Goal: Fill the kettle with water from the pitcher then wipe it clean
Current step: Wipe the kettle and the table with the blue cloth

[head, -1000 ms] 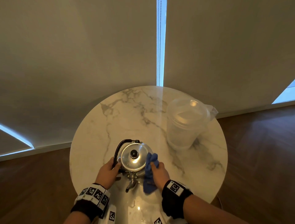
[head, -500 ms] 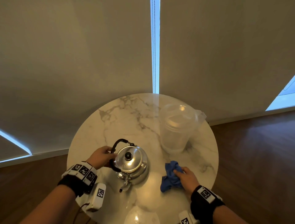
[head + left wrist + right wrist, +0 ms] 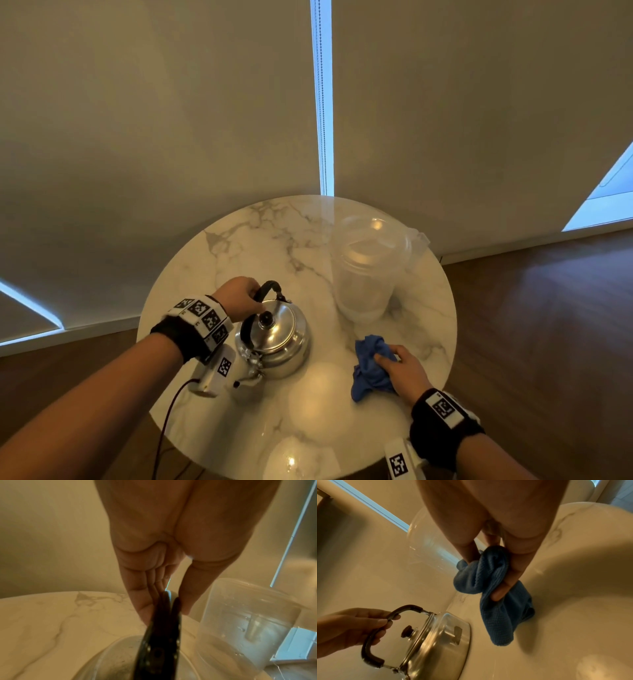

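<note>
A shiny steel kettle (image 3: 277, 339) with its lid on stands on the round marble table (image 3: 239, 246), spout toward me. My left hand (image 3: 239, 301) grips its black arched handle (image 3: 265, 289), seen close in the left wrist view as the handle (image 3: 163, 635) between fingers and thumb. The right wrist view shows the kettle (image 3: 436, 642) and that left hand (image 3: 347, 627) on the handle. My right hand (image 3: 400, 370) holds a crumpled blue cloth (image 3: 370, 366) resting on the table right of the kettle; thumb and fingers pinch the cloth (image 3: 496, 595). A clear plastic pitcher (image 3: 370, 270) with water stands behind the cloth.
The table edge curves close on the right of my right hand. Dark wooden floor (image 3: 548, 325) surrounds the table. A pale blind wall (image 3: 171, 120) rises behind it. A thin cable (image 3: 164, 421) hangs from my left wrist over the table's front left edge.
My right hand took the cloth off the kettle's side and set it down on the table to the right. My left hand shifted from the kettle's flank up onto the handle.
</note>
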A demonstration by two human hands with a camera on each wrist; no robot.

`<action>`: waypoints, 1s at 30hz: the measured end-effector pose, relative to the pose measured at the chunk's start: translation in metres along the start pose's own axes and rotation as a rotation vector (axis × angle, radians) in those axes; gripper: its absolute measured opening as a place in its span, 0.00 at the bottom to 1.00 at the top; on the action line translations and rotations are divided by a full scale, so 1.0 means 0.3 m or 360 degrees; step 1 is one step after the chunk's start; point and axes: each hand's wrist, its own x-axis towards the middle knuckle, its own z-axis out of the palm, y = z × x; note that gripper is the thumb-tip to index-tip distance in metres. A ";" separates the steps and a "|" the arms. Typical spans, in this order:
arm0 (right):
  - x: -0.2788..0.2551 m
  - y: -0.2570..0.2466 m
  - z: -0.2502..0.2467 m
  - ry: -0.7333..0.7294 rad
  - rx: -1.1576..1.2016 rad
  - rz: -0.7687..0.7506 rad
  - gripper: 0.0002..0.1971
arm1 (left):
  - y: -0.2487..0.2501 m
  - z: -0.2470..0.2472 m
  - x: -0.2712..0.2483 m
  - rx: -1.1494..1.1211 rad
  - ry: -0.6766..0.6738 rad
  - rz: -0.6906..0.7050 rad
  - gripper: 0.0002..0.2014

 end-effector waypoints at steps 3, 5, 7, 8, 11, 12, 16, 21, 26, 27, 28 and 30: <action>0.000 0.008 -0.021 0.0016 -0.0025 0.0005 0.07 | 0.029 -0.009 0.006 0.0243 -0.0024 0.0083 0.12; 0.004 0.017 -0.035 0.0018 -0.0051 0.0017 0.08 | 0.045 -0.014 0.011 0.0389 -0.0052 0.0134 0.10; 0.012 0.028 -0.044 0.0010 -0.0114 0.0018 0.11 | 0.055 -0.016 0.018 0.0507 -0.0081 0.0178 0.10; 0.019 0.035 -0.046 0.0013 -0.0139 0.0017 0.11 | 0.059 -0.016 0.022 0.0565 -0.0095 0.0210 0.11; 0.031 0.043 -0.046 0.0026 -0.0177 0.0027 0.12 | 0.079 -0.014 0.030 0.0698 -0.0128 0.0295 0.11; 0.032 0.041 -0.045 0.0024 -0.0192 0.0015 0.12 | 0.084 -0.013 0.030 0.0726 -0.0142 0.0313 0.12; 0.033 0.026 -0.038 -0.0013 -0.0194 -0.0022 0.08 | 0.095 -0.013 0.024 0.0813 -0.0186 0.0409 0.15; 0.052 0.016 -0.026 -0.0045 -0.0188 -0.0071 0.07 | 0.076 -0.006 0.040 0.0986 -0.0215 0.0576 0.23; 0.065 0.003 -0.013 -0.0063 -0.0196 -0.0104 0.07 | 0.038 0.017 0.033 0.1050 -0.0112 0.0703 0.23; 0.067 0.002 -0.009 -0.0071 -0.0208 -0.0110 0.07 | 0.029 0.025 0.030 0.0968 -0.0052 0.0696 0.23; 0.071 0.003 -0.006 -0.0077 -0.0215 -0.0112 0.07 | 0.022 0.033 0.020 0.0820 0.0034 0.0675 0.24; 0.082 0.005 -0.001 -0.0093 -0.0190 -0.0107 0.07 | 0.011 0.052 -0.004 0.0391 0.0297 0.0576 0.29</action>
